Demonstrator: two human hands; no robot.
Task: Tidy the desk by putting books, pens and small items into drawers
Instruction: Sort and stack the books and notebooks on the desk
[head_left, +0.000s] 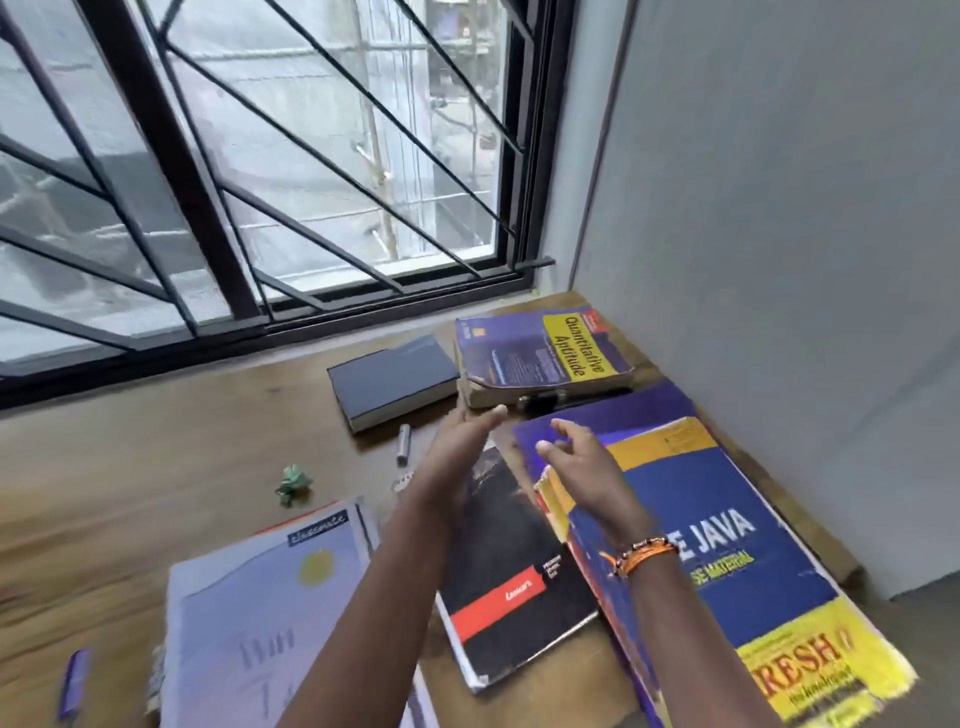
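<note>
Books (545, 353), perhaps six, two empty hands (457, 457) above desk (156, 467)

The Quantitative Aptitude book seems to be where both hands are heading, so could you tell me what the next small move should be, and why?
Probably carry both open, empty hands forward and grip the Quantitative Aptitude book by its near edge. The left hand and right hand already reach toward it above the desk, and it lies on top, free to lift.

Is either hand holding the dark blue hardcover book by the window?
No, the dark blue hardcover book lies untouched; both the left hand and right hand hover open.
</note>
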